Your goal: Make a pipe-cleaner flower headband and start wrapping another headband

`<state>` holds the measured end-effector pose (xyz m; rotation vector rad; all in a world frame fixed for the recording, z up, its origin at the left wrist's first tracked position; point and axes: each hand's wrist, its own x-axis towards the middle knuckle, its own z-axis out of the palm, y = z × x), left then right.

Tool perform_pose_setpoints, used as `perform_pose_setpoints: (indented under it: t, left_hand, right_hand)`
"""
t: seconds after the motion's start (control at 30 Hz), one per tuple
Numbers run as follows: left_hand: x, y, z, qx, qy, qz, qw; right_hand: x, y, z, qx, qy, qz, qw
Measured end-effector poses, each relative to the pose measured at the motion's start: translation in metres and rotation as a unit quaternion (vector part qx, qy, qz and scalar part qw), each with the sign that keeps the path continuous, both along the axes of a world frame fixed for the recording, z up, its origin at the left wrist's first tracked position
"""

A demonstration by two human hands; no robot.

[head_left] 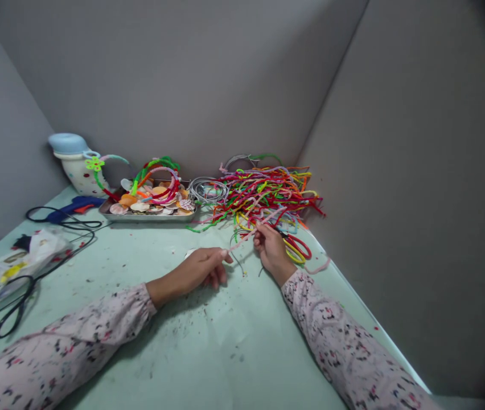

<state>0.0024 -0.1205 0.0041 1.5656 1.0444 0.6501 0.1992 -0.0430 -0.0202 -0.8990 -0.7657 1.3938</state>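
Note:
A pink pipe cleaner (242,242) is stretched between my two hands above the table. My left hand (208,266) pinches its lower left end between thumb and finger. Further right, my right hand (270,247) grips it in closed fingers, and the strand runs on up to the right, over a heap of colourful pipe cleaners (268,191). Red and yellow scissors (298,249) lie just right of my right hand. A thin wire (237,263) rests on the table between the hands.
A metal tray (148,218) holds shells and bent pipe-cleaner rings. Coiled silver wire (208,189) sits beside it. At left are a blue-capped container (80,165), a blue glue gun (69,209), a black cable (33,279) and a plastic bag (46,245). Grey walls enclose the table (225,353).

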Motion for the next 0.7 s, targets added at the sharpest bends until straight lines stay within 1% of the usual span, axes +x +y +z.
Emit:
perform_pose_setpoints:
  t: [0.07, 0.13, 0.23, 0.3, 0.4, 0.53, 0.7]
  left_hand:
    - [0.000, 0.004, 0.000, -0.096, -0.106, 0.009, 0.990]
    - [0.000, 0.007, 0.001, -0.167, -0.183, 0.003, 0.969]
    - [-0.002, 0.010, 0.001, -0.246, -0.240, -0.001, 0.939]
    - [-0.002, 0.010, 0.001, -0.256, -0.248, 0.006, 0.934]
    - [-0.001, 0.008, 0.000, -0.235, -0.237, 0.008, 0.942]
    - [0.000, 0.006, -0.001, -0.224, -0.219, 0.015, 0.949]
    - [0.001, 0.005, 0.002, -0.215, -0.178, 0.033, 0.960]
  right_hand:
    - [-0.002, -0.003, 0.001, 0.008, 0.005, 0.015, 1.000]
    - [-0.006, -0.006, 0.003, 0.016, 0.006, 0.035, 0.999]
    - [-0.012, -0.013, 0.003, 0.028, 0.001, 0.067, 0.997]
    - [-0.015, -0.017, 0.003, 0.032, -0.008, 0.087, 0.996]
    - [-0.019, -0.020, 0.001, 0.034, -0.023, 0.108, 0.993]
    - [-0.018, -0.018, -0.001, 0.037, -0.036, 0.107, 0.993]
    - [-0.017, -0.016, -0.001, 0.038, -0.051, 0.097, 0.993]
